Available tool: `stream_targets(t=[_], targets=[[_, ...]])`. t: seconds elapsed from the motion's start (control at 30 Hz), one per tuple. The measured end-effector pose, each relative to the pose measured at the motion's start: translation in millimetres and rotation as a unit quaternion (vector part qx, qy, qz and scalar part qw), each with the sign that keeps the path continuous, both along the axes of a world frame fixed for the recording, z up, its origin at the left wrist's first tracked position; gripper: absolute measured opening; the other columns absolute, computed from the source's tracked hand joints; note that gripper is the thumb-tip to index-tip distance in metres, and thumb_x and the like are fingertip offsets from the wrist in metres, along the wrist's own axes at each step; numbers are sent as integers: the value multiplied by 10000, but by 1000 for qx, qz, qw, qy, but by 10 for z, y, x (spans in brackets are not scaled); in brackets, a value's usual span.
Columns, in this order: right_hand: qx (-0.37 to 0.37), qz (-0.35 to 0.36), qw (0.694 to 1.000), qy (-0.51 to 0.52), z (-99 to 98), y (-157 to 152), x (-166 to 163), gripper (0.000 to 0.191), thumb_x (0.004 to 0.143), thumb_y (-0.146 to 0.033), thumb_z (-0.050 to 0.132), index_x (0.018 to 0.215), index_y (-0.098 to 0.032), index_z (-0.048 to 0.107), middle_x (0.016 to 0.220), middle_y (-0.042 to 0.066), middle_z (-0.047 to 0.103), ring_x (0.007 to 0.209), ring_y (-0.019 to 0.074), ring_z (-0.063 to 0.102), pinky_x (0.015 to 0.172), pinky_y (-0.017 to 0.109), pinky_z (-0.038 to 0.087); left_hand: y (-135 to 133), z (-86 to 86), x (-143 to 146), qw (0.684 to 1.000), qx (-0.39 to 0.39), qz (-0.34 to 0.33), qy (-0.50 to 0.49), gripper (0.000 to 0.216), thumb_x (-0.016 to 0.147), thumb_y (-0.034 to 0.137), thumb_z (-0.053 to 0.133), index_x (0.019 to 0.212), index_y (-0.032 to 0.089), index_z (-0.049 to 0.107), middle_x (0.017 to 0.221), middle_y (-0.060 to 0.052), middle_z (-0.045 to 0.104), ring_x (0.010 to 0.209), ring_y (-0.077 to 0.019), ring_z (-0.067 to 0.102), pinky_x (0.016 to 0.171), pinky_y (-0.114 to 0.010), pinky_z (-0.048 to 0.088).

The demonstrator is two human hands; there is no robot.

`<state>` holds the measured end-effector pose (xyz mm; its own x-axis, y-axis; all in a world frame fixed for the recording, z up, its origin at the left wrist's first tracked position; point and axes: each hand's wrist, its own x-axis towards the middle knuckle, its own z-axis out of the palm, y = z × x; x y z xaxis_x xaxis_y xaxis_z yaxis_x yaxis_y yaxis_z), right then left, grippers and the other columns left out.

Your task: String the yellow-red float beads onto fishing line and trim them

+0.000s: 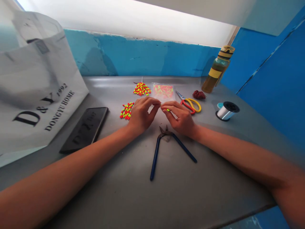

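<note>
My left hand [142,116] and my right hand [178,118] meet above the middle of a grey metal table top [152,197]. A small neon yellow-green bead [168,110] is pinched between my right thumb and fingers. My left fingertips are closed close to it, and anything thin in them is too small to make out. Just left of my left hand lies a loose pile of neon yellow-and-red beads [127,110]. A second pile [142,89] and a clear bag of pink-orange beads [163,92] lie beyond my fingertips.
Blue-handled nippers [165,135] lie below my hands, and red-and-yellow scissors [190,105] lie to the right. Farther off are a dark red cord [199,94], a spool of clear line [226,111], a bottle [218,70], a black phone-like slab [84,129] and a white paper bag [35,79].
</note>
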<state>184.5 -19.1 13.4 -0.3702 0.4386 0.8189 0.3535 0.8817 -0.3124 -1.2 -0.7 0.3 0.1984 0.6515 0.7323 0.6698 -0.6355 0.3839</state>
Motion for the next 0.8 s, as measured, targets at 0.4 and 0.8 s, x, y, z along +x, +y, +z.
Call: stream_targets(t=[0.4, 0.8], targets=[[-40, 16, 998, -43, -65, 38, 7, 167, 976, -184, 534, 967, -178, 701, 995, 93, 726, 957, 199, 693, 906, 367, 559, -7, 42, -9, 999, -10, 20, -24, 55, 934, 252, 593, 946, 270, 643, 976, -23, 746, 955, -229, 673, 884, -400, 492], [-55, 25, 997, -54, -63, 32, 11, 158, 966, -166, 540, 926, -181, 693, 973, 84, 727, 935, 193, 693, 886, 361, 560, -13, 71, -7, 996, -44, 39, -70, 43, 929, 253, 599, 941, 258, 640, 976, -25, 734, 932, -214, 671, 850, -376, 515]])
